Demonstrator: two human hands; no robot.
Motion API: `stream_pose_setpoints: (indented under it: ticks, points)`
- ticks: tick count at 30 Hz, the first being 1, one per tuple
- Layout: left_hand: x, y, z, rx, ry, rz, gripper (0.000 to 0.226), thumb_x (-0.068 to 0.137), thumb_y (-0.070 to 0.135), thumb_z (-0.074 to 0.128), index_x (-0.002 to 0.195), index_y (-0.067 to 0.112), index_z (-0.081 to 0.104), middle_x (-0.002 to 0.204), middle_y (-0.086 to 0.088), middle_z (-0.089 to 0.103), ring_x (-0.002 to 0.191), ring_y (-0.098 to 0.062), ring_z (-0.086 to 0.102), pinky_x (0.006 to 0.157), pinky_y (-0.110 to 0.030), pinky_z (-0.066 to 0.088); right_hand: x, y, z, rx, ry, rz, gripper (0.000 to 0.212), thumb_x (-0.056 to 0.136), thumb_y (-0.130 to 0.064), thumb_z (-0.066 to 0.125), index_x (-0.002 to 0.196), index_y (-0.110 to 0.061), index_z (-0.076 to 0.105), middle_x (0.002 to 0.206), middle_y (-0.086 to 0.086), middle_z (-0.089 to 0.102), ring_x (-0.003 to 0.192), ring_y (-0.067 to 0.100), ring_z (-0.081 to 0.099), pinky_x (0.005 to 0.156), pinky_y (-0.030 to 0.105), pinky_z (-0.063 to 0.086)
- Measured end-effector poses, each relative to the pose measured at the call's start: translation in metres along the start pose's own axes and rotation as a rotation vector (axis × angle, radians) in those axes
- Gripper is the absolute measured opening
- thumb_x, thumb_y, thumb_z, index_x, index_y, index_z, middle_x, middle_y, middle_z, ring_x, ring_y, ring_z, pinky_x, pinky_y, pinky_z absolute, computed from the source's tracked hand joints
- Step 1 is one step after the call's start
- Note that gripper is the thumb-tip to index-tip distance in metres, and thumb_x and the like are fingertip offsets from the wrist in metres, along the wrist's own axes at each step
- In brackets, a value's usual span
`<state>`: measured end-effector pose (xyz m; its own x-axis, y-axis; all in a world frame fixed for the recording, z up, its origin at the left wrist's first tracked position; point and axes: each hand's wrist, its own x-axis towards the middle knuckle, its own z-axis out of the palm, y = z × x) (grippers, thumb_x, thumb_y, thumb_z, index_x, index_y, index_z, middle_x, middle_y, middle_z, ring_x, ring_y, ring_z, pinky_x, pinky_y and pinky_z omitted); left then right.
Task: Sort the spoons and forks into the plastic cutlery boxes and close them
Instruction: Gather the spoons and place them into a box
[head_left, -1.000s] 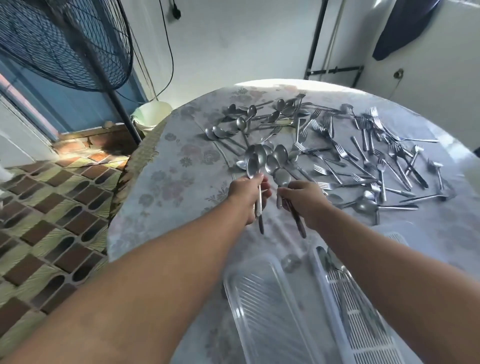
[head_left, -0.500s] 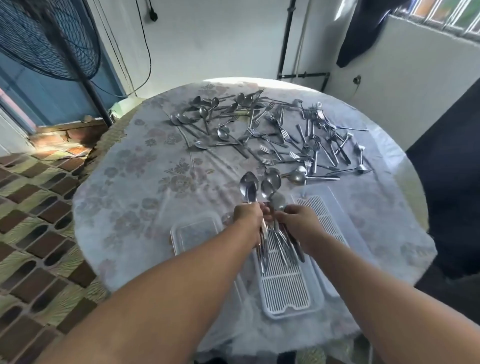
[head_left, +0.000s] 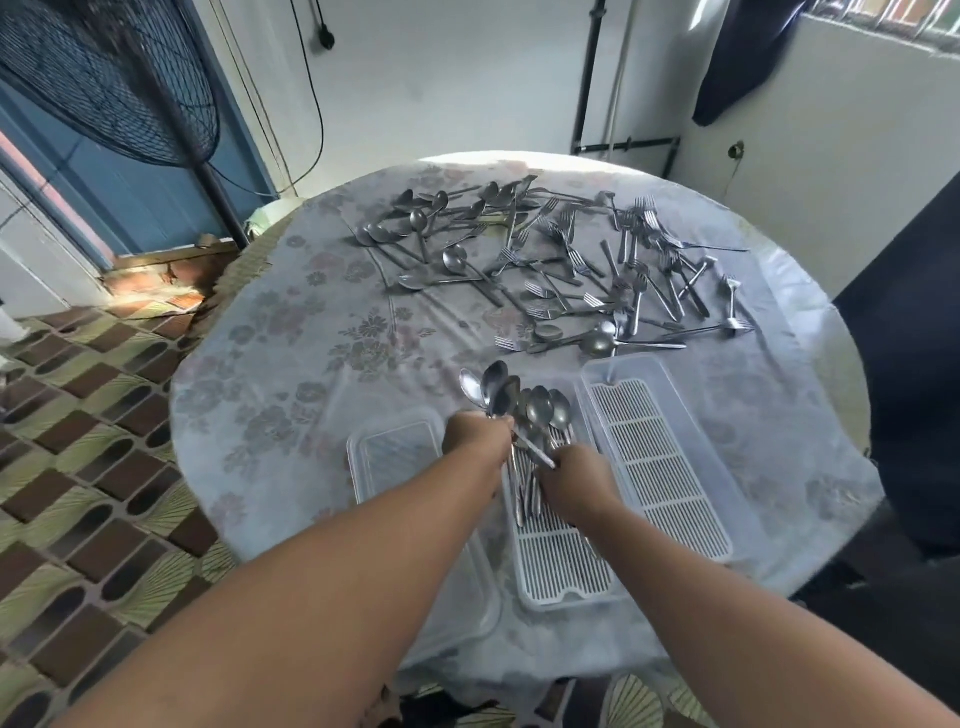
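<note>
My left hand (head_left: 475, 434) and my right hand (head_left: 574, 480) each grip a bundle of metal spoons (head_left: 511, 397) by the handles, bowls pointing away, over the far end of the middle cutlery box (head_left: 563, 569) with its white slotted tray. Several spoon handles lie in that box between my hands. A second clear box (head_left: 662, 457) with a slotted tray stands empty to the right. A clear lid (head_left: 387, 452) lies to the left, partly under my left arm. Loose spoons (head_left: 447, 234) and forks (head_left: 639, 260) are scattered across the far half of the table.
The round table (head_left: 291, 364) has a floral plastic cloth and drops off to a tiled floor on the left. A standing fan (head_left: 104, 78) is at the far left. A dark object (head_left: 909, 364) stands at the table's right edge.
Both hands have carried the spoon bundles back from the pile toward me and now hold them over the middle box. The view has pulled back, showing both boxes.
</note>
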<state>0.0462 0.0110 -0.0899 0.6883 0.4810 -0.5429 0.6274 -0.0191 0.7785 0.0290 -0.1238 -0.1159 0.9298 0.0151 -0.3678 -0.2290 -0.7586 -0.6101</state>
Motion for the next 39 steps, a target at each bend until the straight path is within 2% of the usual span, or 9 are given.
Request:
stream_pose_setpoints:
  ticks: [3,7,14,19,22,27,30,36,39]
  points:
    - [0.002,-0.003,-0.008,-0.057,-0.015,-0.028,0.015,0.094,0.023,0.071,0.093,0.008,0.072,0.087,-0.008,0.072,0.055,-0.015,0.048,0.068,-0.029,0.040,-0.002,-0.003,0.004,-0.050,0.015,-0.028,0.020,0.098,-0.020,0.065,0.079,-0.025,0.069,0.074,0.000,0.069,0.063,0.015,0.064,0.051,0.030,0.051]
    - [0.009,0.001,-0.016,-0.128,-0.019,0.000,0.016,0.092,0.023,0.074,0.082,0.012,0.068,0.086,-0.009,0.071,0.051,-0.015,0.038,0.057,-0.027,0.035,0.003,-0.011,0.007,-0.008,0.091,-0.091,0.016,0.097,-0.014,0.066,0.084,-0.021,0.071,0.071,-0.003,0.063,0.060,0.010,0.057,0.047,0.023,0.037]
    - [0.016,0.002,-0.022,-0.214,-0.067,0.039,0.014,0.089,0.020,0.078,0.086,0.009,0.070,0.088,-0.012,0.073,0.055,-0.014,0.034,0.053,-0.025,0.025,0.001,-0.011,0.009,0.062,0.254,-0.155,0.011,0.098,-0.013,0.061,0.100,-0.013,0.071,0.097,0.002,0.061,0.080,0.019,0.058,0.070,0.035,0.050]
    - [0.019,0.001,-0.025,-0.204,-0.073,0.056,0.014,0.090,0.021,0.077,0.082,0.011,0.071,0.084,-0.008,0.072,0.055,-0.014,0.037,0.052,-0.024,0.028,0.007,-0.018,0.013,-0.084,0.072,-0.116,0.022,0.087,-0.003,0.056,0.085,-0.014,0.075,0.072,0.000,0.061,0.064,0.017,0.057,0.055,0.029,0.045]
    - [0.021,-0.001,-0.024,-0.195,-0.071,0.070,0.017,0.091,0.019,0.076,0.077,0.011,0.069,0.086,-0.012,0.073,0.051,-0.014,0.035,0.050,-0.024,0.027,0.007,-0.018,0.015,-0.056,0.078,-0.101,0.020,0.084,-0.001,0.055,0.079,-0.015,0.068,0.075,0.003,0.063,0.067,0.020,0.060,0.062,0.036,0.056]
    - [0.023,-0.003,-0.019,-0.203,-0.098,0.058,0.019,0.091,0.020,0.076,0.077,0.010,0.067,0.084,-0.013,0.068,0.051,-0.014,0.029,0.051,-0.024,0.023,0.019,-0.012,0.014,-0.074,0.058,-0.175,0.061,0.089,0.003,0.050,0.150,-0.002,0.040,0.129,0.018,0.045,0.109,0.035,0.055,0.097,0.041,0.048]
    - [0.024,-0.003,-0.021,-0.222,-0.092,0.046,0.016,0.091,0.019,0.076,0.088,0.005,0.069,0.083,-0.009,0.071,0.050,-0.013,0.030,0.051,-0.023,0.023,0.023,-0.013,0.013,-0.071,-0.025,-0.192,0.080,0.093,0.002,0.054,0.162,-0.001,0.013,0.145,0.025,0.034,0.127,0.041,0.047,0.107,0.040,0.044]
    - [0.022,0.000,-0.023,-0.178,-0.128,0.048,0.015,0.092,0.020,0.075,0.087,0.006,0.072,0.086,-0.010,0.072,0.049,-0.013,0.032,0.050,-0.023,0.026,0.018,-0.007,0.007,0.040,0.135,-0.353,0.043,0.100,-0.001,0.051,0.142,-0.009,0.057,0.123,0.010,0.059,0.103,0.024,0.060,0.085,0.029,0.048]
    - [0.013,0.007,-0.014,-0.151,-0.167,0.055,0.016,0.092,0.020,0.073,0.081,0.009,0.072,0.084,-0.013,0.067,0.049,-0.013,0.035,0.049,-0.023,0.027,0.019,-0.008,-0.006,0.648,0.023,-0.152,0.028,0.103,-0.003,0.052,0.123,-0.008,0.071,0.110,0.013,0.071,0.084,0.017,0.065,0.070,0.027,0.050]
